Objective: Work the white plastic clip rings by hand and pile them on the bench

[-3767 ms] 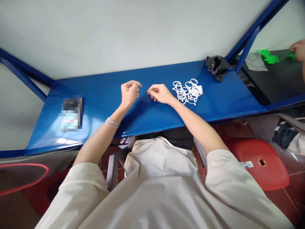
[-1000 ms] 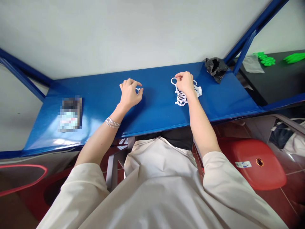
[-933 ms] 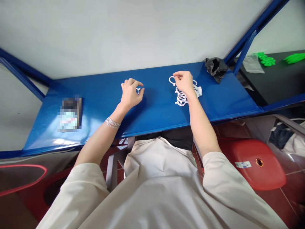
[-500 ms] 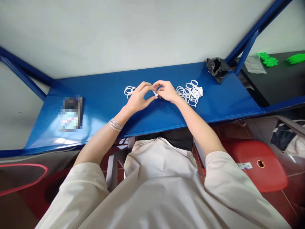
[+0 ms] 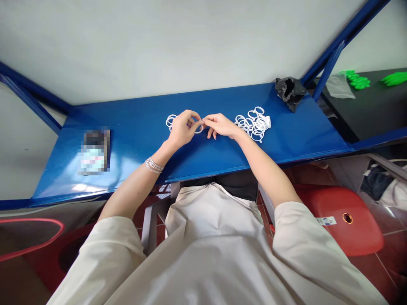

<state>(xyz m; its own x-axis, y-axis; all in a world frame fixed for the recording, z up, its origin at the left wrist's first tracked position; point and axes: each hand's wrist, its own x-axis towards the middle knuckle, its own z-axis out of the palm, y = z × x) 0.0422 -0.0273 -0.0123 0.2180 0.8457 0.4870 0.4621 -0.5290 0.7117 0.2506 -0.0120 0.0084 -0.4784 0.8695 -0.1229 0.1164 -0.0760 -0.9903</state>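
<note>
A white plastic ring (image 5: pixel 199 128) sits between my hands at the middle of the blue table. My left hand (image 5: pixel 182 129) pinches its left side and my right hand (image 5: pixel 219 126) holds its upper right edge with the fingertips. Partly under my left hand lies a small cluster of white rings (image 5: pixel 171 121), some of it hidden. A larger tangled pile of the same rings (image 5: pixel 253 123) lies to the right of my right hand, not touching it.
The blue metal table (image 5: pixel 295 131) runs between wall and lap. A crumpled black plastic bag (image 5: pixel 290 93) stands at its back right, a blurred packet (image 5: pixel 94 151) at the left. Green pieces (image 5: pixel 359 80) lie on a black surface beyond. A red stool (image 5: pixel 340 220) stands below right.
My right hand has left the large pile and come to the middle, meeting my left hand. A small cluster of rings now lies at the left. The ring between my fingers shows more openly than half a second ago.
</note>
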